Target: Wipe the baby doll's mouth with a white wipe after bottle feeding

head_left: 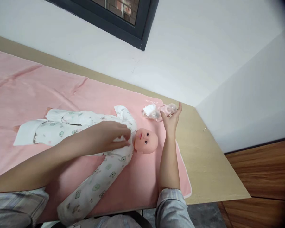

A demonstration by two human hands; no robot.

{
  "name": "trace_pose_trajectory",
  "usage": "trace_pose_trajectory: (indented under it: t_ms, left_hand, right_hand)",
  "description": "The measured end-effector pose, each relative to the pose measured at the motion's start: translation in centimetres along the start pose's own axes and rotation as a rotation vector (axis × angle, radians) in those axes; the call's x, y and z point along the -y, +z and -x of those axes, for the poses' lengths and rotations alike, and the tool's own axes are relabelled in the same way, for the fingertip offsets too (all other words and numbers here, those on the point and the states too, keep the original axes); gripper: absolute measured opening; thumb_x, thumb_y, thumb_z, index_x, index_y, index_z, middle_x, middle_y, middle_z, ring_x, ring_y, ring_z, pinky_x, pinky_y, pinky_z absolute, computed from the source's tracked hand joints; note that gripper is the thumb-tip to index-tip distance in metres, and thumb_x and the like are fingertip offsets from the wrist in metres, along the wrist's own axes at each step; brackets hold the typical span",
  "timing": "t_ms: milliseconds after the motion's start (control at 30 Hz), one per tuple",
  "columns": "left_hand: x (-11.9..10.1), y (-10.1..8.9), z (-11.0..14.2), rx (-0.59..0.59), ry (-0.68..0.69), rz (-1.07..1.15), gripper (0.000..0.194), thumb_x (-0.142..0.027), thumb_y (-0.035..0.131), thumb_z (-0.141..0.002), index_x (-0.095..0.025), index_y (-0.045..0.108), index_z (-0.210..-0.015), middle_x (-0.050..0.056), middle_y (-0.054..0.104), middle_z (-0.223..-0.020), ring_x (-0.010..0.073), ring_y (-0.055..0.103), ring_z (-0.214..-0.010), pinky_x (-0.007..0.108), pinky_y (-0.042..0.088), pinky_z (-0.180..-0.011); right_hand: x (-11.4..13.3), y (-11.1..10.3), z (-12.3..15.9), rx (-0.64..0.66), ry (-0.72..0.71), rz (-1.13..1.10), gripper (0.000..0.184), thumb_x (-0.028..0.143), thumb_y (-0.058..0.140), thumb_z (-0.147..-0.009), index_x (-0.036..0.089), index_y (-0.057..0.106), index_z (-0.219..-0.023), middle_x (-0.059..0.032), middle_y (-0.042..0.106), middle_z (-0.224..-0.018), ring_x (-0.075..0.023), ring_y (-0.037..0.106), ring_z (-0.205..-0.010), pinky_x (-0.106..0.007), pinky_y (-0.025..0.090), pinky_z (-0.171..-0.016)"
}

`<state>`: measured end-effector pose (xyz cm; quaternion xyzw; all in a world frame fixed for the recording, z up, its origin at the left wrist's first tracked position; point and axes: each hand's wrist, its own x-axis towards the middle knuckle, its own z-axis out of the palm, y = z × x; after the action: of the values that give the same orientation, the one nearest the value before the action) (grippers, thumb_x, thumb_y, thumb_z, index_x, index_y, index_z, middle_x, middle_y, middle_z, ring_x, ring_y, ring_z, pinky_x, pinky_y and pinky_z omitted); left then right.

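Note:
A baby doll [145, 141] in a white printed romper [68, 128] lies on its back on a pink blanket [26, 91], head toward the right. My left hand [114, 136] rests on the doll's chest just below its chin, fingers bent and pressed on the fabric. My right hand [172, 118] reaches past the doll's head with fingers spread, touching a clear baby bottle [167, 110] that lies on its side beside a white crumpled packet [150, 110].
The blanket covers most of a beige table [209, 164] set against a white wall. A dark window frame [133, 28] is above. The table's right edge drops to a wooden floor [263, 177].

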<state>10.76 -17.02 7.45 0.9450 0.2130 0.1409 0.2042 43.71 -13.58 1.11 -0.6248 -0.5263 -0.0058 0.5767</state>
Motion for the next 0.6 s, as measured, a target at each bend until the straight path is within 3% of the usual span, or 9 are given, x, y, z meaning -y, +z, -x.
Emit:
trace_pose_trajectory:
  t_ms: [100,267,433,600]
  left_hand:
    - [-0.7,-0.5,1.0,0.243,0.124,0.086,0.008,-0.027,0.062,-0.098,-0.026,0.069,-0.103,-0.001,0.069,-0.096,0.0208,0.063,-0.087,0.027,0.042,-0.073]
    - [-1.3,-0.6,2.4,0.478,0.271,0.064,0.041,-0.022,0.083,-0.084,-0.033,0.068,-0.120,-0.002,0.071,-0.100,0.0235,0.065,-0.090,0.028,0.043,-0.077]
    - [-1.9,-0.7,3.2,0.505,0.272,0.026,0.054,-0.019,0.088,-0.077,-0.034,0.067,-0.124,-0.002,0.072,-0.101,0.0252,0.066,-0.089,0.030,0.045,-0.077]
    - [-1.3,-0.3,3.5,0.447,0.277,-0.036,0.053,-0.020,0.091,-0.073,-0.033,0.069,-0.120,-0.001,0.073,-0.100,0.0244,0.067,-0.088,0.028,0.047,-0.077]
  right_hand:
    - [-1.7,-0.7,-0.3,-0.040,0.079,0.086,0.101,0.027,0.070,-0.070,0.020,0.018,-0.156,-0.0185,0.032,-0.157,-0.0305,0.040,-0.144,-0.051,0.042,-0.114]
    - [-3.1,-0.5,0.2,-0.007,0.196,0.154,0.099,0.020,0.068,-0.067,0.008,0.024,-0.154,-0.0235,0.037,-0.154,-0.0310,0.038,-0.145,-0.048,0.034,-0.120]
    - [-4.9,0.8,0.6,0.051,0.222,0.162,0.098,0.018,0.069,-0.066,0.008,0.025,-0.154,-0.0230,0.039,-0.153,-0.0314,0.042,-0.142,-0.046,0.035,-0.120]
    - [-7.2,1.6,0.9,0.036,0.183,0.089,0.096,0.030,0.072,-0.069,0.012,0.028,-0.152,-0.0218,0.042,-0.151,-0.0299,0.048,-0.136,-0.048,0.038,-0.117]
